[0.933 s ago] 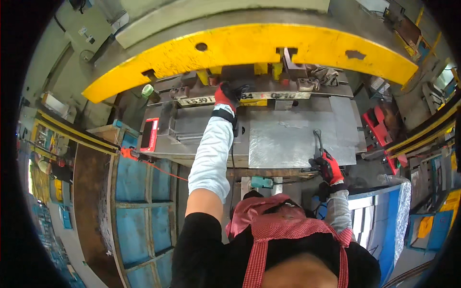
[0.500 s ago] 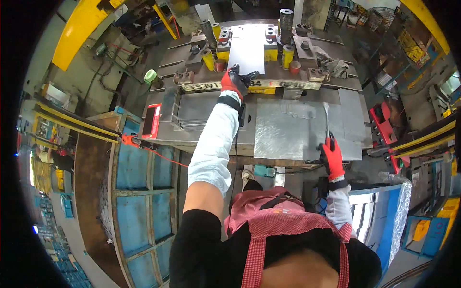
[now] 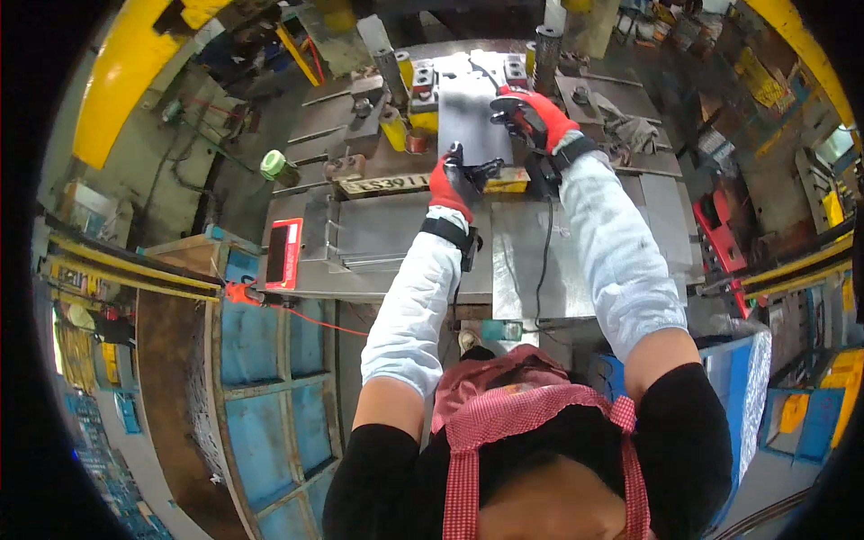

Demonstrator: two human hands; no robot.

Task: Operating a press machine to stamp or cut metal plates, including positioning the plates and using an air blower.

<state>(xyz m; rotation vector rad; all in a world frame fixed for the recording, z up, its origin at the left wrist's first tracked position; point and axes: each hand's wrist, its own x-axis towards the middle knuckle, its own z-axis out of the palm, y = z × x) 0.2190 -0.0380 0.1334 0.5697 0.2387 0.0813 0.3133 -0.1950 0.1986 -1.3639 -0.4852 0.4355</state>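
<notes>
Both hands are now forward at the press die, where half a second ago only the left one was there. The left hand [image 3: 453, 183], in a red glove with a white sleeve guard, rests at the near edge of the bright steel sheet [image 3: 468, 117] lying flat in the die; its fingers curl at the sheet's edge, but whether the grip is clenched on the metal cannot be told. The right hand [image 3: 533, 119] has left the near right corner of the tabletop [image 3: 378, 238], where it stood earlier, and now lies over the right side of the same sheet, fingers bent downward, touching it; whether that grip is closed is also unclear. A dark cable [image 3: 543, 243] hangs from the right wrist across the tabletop.

The sheet sits between yellow guide blocks [image 3: 392, 133], with a grey guide post [image 3: 546, 47] behind it. More flat steel blanks [image 3: 549, 261] lie on the tabletop nearer the person, just below the hands. A red box [image 3: 285, 254] stands at the tabletop's left edge, and a green cap [image 3: 273, 165] lies beyond it. The view has also tilted up: the die fills more of the frame than before.
</notes>
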